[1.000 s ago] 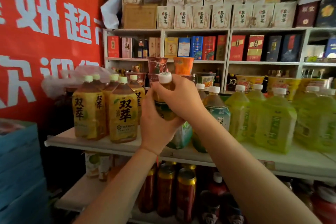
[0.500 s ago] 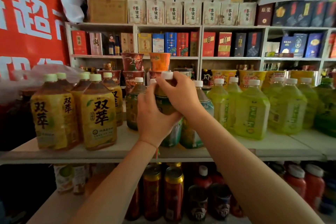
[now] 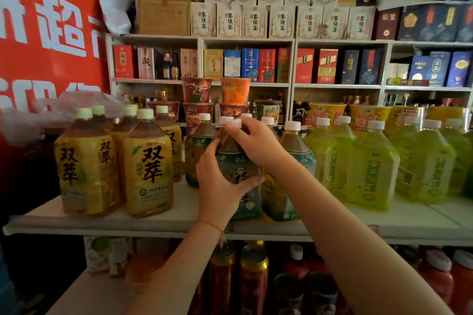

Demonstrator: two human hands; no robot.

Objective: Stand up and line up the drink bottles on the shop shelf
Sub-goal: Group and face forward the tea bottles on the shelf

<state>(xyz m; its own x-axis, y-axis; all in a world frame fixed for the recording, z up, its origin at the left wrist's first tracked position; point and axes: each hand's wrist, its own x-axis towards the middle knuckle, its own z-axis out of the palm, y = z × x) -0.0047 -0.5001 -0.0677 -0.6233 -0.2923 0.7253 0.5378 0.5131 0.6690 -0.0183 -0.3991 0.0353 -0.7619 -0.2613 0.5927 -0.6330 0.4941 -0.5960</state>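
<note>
A brown tea bottle with a dark green label and white cap [image 3: 236, 161] stands upright near the front of the white shelf [image 3: 158, 222]. My left hand [image 3: 220, 186] wraps round its body from the left. My right hand [image 3: 256, 143] grips its shoulder just under the cap. More green-label tea bottles stand behind and beside it [image 3: 294, 158]. Yellow-label tea bottles [image 3: 148, 169] stand in a group to the left. Light green drink bottles [image 3: 371, 169] fill the shelf to the right.
Instant-noodle cups [image 3: 197, 92] are stacked behind the bottles. Boxed goods fill the back wall shelves [image 3: 332, 85]. Red bottles and cans [image 3: 250, 279] stand on the lower shelf. A red banner [image 3: 46, 33] covers the left wall.
The bottle has come down from a raised, tilted hold to standing on the shelf. Both hands stayed on it, and the camera view has swung slightly.
</note>
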